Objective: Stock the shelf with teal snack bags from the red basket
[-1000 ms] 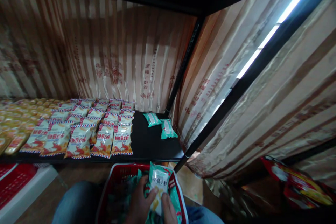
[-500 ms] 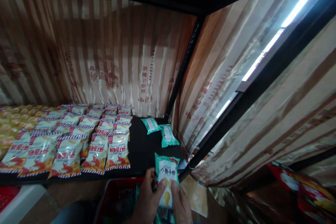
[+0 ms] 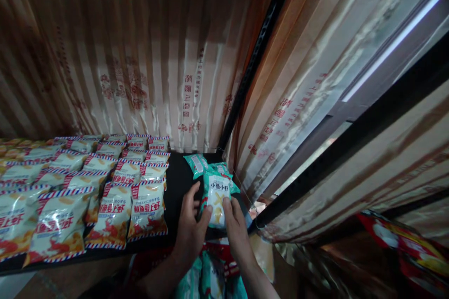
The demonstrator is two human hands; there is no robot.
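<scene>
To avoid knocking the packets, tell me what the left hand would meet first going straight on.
Probably the back-left teal packet, just beyond the left hand's raised fingers; the depth between them is unclear, so it might pass above.

Teal bag (image 3: 217,198) (white-fronted) between hands (image 3: 191,224)

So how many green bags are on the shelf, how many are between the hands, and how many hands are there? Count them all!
Green bags on the shelf: 2, one beside another
Green bag between the hands: 1
Hands, left and right: 2
Total: 5
</scene>
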